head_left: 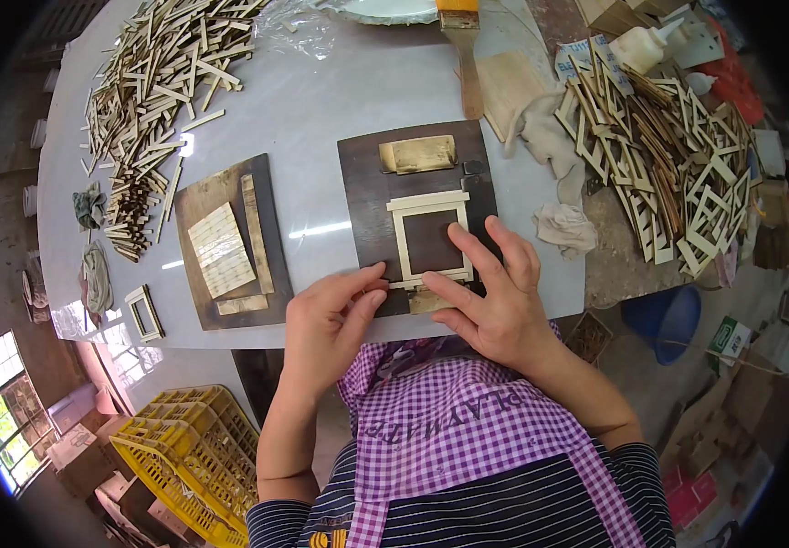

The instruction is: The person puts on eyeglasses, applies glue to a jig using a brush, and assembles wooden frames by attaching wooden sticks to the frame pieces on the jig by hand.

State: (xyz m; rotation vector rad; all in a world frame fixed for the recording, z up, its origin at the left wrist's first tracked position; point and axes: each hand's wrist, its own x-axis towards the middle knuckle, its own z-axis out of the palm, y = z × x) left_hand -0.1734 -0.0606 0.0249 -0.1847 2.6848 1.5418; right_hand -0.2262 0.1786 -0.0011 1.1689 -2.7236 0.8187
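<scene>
A small pale wooden frame [400, 239] lies on a dark board [367, 183] in front of me. My left hand [332, 315] is closed at the frame's lower left corner, thumb and forefinger around the end of a thin wooden strip [398, 286]. That strip runs along the frame's bottom edge. My right hand [504, 301] rests on the frame's lower right side with its fingers spread, one fingertip on the bottom strip and another near the right side piece. A brass-coloured block [419, 154] sits on the board above the frame.
Left of the board stands a second board [262, 237] bearing a slatted pale panel [221, 248]. A small frame [144, 313] lies near the table edge. Loose strips [171, 73] are heaped at the back left, more frames [636, 173] at the right. A brush [461, 55] lies behind.
</scene>
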